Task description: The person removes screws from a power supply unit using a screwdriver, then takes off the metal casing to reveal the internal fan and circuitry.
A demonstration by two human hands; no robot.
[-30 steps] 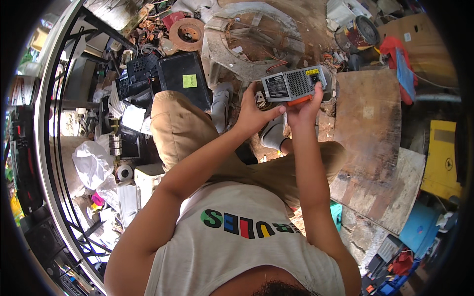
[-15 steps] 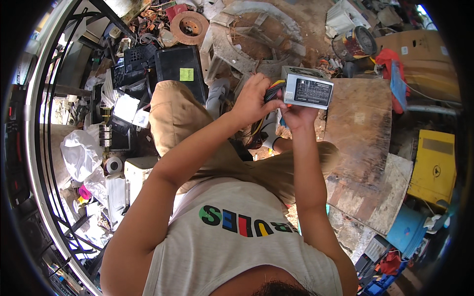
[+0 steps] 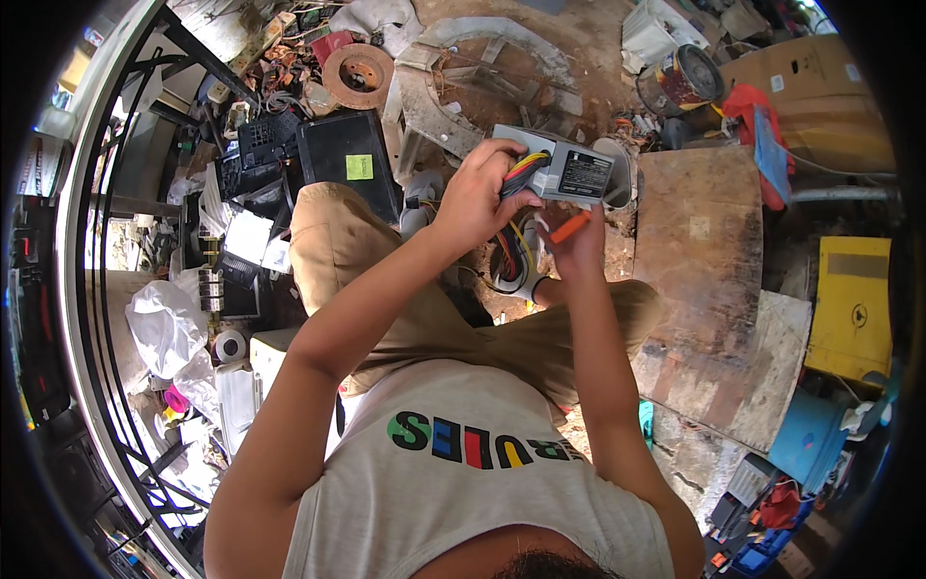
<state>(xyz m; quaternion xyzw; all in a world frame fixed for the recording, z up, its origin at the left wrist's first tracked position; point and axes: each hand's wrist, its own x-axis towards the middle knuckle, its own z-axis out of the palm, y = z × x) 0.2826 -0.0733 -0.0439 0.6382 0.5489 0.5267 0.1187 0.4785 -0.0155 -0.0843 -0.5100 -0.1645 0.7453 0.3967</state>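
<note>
A grey metal computer power supply point(image 3: 586, 175) with a dark label is held up in front of me. My left hand point(image 3: 479, 198) is closed on its left end, beside the black, yellow and red cables point(image 3: 526, 174) that come out there. The cables hang in a loop below that hand. Under the unit's right part, my right hand point(image 3: 581, 246) is closed round a tool with an orange handle point(image 3: 571, 228). The tool's working end cannot be made out. The right fingertips are partly hidden by the power supply.
A wooden board point(image 3: 699, 232) lies on the ground to the right, with a yellow metal box point(image 3: 849, 309) and a blue bucket point(image 3: 801, 434) beyond it. Ahead-left are a black panel point(image 3: 342, 154) with a green note and a rusty brake disc point(image 3: 358, 77). A metal frame point(image 3: 72, 261) runs along the left.
The power supply has moved left and tilted, its right end dropping. My right hand has come away from beneath it and lowered slightly, showing the orange handle. My left hand stays on the cable end.
</note>
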